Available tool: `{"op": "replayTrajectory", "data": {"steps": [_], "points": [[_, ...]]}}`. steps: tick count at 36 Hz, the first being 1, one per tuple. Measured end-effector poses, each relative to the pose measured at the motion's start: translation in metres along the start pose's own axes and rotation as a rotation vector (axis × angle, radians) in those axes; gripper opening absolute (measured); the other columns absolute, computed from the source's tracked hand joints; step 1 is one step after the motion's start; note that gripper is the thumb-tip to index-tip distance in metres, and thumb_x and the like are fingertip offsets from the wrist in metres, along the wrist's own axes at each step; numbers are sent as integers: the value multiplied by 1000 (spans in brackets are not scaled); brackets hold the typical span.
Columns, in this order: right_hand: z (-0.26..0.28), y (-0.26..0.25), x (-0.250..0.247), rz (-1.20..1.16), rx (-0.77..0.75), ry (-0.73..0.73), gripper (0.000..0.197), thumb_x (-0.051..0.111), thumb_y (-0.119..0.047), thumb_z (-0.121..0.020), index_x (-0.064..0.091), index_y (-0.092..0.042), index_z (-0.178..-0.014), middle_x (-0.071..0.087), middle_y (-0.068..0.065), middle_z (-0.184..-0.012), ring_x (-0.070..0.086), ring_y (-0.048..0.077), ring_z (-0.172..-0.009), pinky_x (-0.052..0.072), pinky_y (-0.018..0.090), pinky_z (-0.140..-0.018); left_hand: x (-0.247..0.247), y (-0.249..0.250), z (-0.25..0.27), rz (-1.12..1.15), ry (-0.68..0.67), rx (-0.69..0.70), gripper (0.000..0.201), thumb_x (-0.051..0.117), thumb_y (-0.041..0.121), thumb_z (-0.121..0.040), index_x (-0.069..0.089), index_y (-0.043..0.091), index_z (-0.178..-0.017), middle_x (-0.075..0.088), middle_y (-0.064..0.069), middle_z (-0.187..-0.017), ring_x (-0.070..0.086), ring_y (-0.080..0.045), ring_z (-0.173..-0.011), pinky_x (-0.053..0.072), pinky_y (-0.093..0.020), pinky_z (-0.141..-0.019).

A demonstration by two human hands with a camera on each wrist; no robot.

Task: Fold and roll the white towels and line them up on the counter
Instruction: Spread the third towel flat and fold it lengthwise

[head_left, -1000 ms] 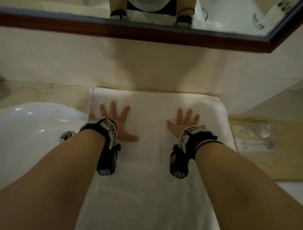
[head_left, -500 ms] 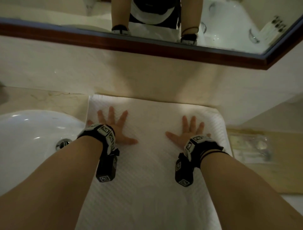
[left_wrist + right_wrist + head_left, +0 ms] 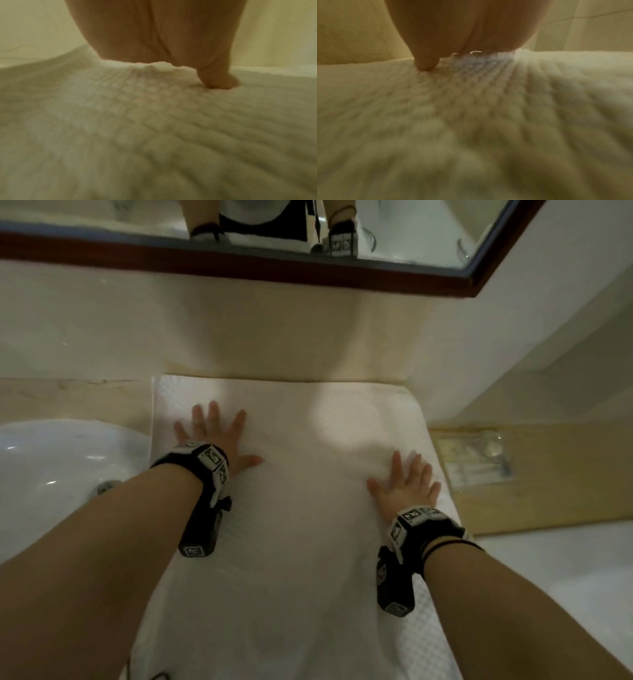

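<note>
A white waffle-weave towel (image 3: 301, 508) lies spread flat on the counter, its far edge against the wall and its near end hanging over the front. My left hand (image 3: 215, 436) presses flat on its left part with fingers spread. My right hand (image 3: 406, 484) lies flat near the towel's right edge, fingers spread. In the left wrist view the palm (image 3: 154, 33) rests on the towel (image 3: 154, 135) with the thumb down on the weave. The right wrist view shows the same: palm (image 3: 467, 27) and thumb on the towel (image 3: 471, 128).
A white sink basin (image 3: 58, 474) sits left of the towel. To the right lies a wooden tray (image 3: 548, 474) with clear-wrapped items (image 3: 476, 460). A wood-framed mirror (image 3: 239, 265) hangs on the wall behind, and a side wall closes in at the right.
My right hand has slid right and toward me across the towel, to its right edge. The left hand stays about where it was.
</note>
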State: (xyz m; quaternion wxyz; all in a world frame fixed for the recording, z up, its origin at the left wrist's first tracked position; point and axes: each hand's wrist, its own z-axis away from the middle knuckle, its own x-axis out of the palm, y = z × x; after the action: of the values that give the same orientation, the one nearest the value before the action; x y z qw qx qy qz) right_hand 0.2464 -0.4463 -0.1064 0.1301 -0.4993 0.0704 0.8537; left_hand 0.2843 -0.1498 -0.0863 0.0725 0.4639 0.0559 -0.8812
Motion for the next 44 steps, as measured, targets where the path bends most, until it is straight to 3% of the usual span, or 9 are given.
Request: {"op": "replayTrajectory", "data": {"steps": [3,10,16,19,25,28,37,42,44], "points": [[12,3,10,-6,-15,-35,75,20,-65,-92,-16,-31,-148,-26,5,-155,-22,27,-143,-9,48,-117,8,20,20,-36,44,31,81,29,68,-88,-20,38,-146,-29,-5,-153,-24,-33,-141,-8,-57,-114],[4,14,-3,59,-55,-115,91,23,-81,-80,-21,-36,-145,-33,2,-152,-26,32,-141,-12,52,-115,50,40,62,34,-125,2,95,37,76,-79,-23,39,-143,-35,-4,-151,-24,-34,-141,-3,-61,-112],[14,16,2,44,-90,-59,86,26,-73,-86,-18,-32,-148,-29,5,-154,-25,32,-142,-12,51,-115,77,22,99,9,-72,-38,90,34,72,-84,-21,36,-145,-32,-6,-152,-22,-32,-142,-3,-56,-114],[39,18,13,73,-188,-45,79,26,-65,-91,-15,-30,-149,-28,5,-154,-23,29,-143,-11,49,-116,83,16,125,39,-137,-51,90,38,67,-86,-20,35,-146,-32,-6,-152,-21,-34,-142,0,-56,-115],[101,25,42,143,-325,-209,80,24,-68,-89,-17,-32,-147,-31,3,-153,-25,30,-142,-11,52,-115,104,12,177,-13,-168,-17,91,41,67,-85,-22,38,-145,-32,-4,-152,-20,-31,-143,-1,-52,-116],[123,38,65,203,-386,-187,82,25,-69,-89,-18,-31,-147,-31,2,-153,-26,30,-142,-10,53,-115,127,11,202,-9,-208,-27,90,38,68,-85,-20,36,-146,-31,-5,-152,-19,-31,-143,0,-51,-116],[131,57,85,176,-396,-119,80,21,-71,-87,-19,-35,-146,-33,-1,-152,-30,26,-140,-19,51,-112,180,-8,223,-20,-57,16,86,34,70,-85,-18,38,-146,-31,0,-153,-25,-26,-142,-9,-44,-116],[131,56,84,176,-389,-95,79,21,-72,-87,-17,-35,-147,-30,-2,-153,-26,25,-142,-15,49,-114,184,-29,231,-33,-37,62,91,17,76,-71,-18,37,-145,-31,-2,-153,-22,-24,-143,-8,-39,-117],[133,55,83,173,-377,-94,79,21,-71,-88,-16,-34,-147,-29,-2,-154,-24,26,-143,-14,48,-115,187,-43,240,-45,-42,55,91,21,77,-75,-18,36,-146,-31,-4,-153,-22,-25,-143,-7,-37,-117]]}}
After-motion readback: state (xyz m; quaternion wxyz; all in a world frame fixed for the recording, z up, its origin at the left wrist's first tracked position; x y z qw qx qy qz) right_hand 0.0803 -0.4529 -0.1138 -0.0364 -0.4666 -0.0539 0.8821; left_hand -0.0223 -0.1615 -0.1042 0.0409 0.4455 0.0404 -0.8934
